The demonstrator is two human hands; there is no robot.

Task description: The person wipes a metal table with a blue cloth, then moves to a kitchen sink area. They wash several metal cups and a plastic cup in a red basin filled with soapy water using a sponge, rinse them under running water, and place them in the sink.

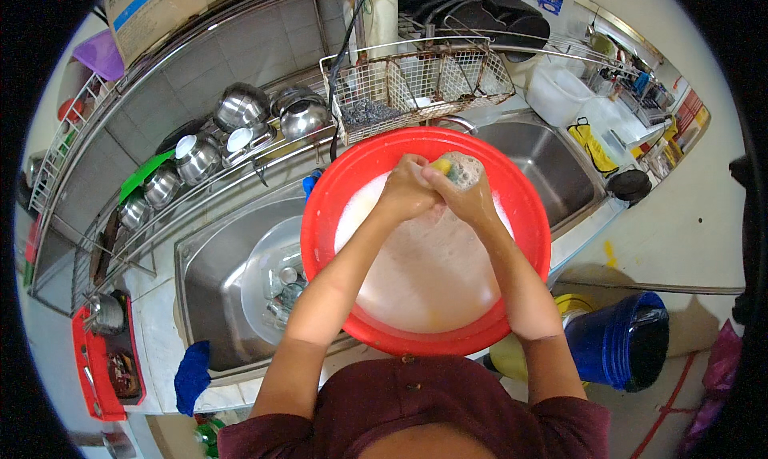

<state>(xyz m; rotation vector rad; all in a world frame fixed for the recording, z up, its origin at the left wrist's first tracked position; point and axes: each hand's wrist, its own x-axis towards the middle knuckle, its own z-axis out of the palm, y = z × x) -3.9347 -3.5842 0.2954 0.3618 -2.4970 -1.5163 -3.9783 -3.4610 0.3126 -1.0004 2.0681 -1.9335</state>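
Both my hands are together over the far half of a large red plastic basin (327, 231) filled with cloudy, sudsy water (432, 279). My right hand (471, 195) is closed on a yellow-and-green sponge (443, 166), with thick bubbly foam (468, 168) over it and the fingers. Pressed against it from the left is my left hand (405, 189), its fingers curled. Whether anything sits inside the left hand is hidden.
A steel sink (222, 315) at left holds a clear bowl (258, 279) with glassware; another sink (540, 165) lies right. Behind are a rusty wire basket (414, 93) and a rack with steel pots (243, 108). Blue buckets (606, 345) stand lower right. A blue cloth (193, 378) hangs at the counter edge.
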